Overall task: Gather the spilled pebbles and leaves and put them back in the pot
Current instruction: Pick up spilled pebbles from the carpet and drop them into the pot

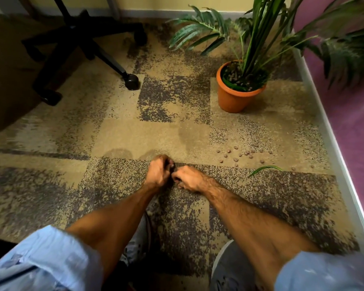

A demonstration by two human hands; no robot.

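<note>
Spilled pebbles (239, 155) lie scattered on the patterned carpet (122, 133), right of centre, with a loose green leaf (265, 169) just nearer. The orange pot (233, 97) stands upright farther off, its plant (259, 28) rising near the right wall. Left of the pebbles, the left hand (159, 172) is curled closed and the right hand (188, 179) has its fingers bunched down at the carpet, the two nearly touching; what they grip cannot be told. A black chair base (86, 40) sits far left.
</note>
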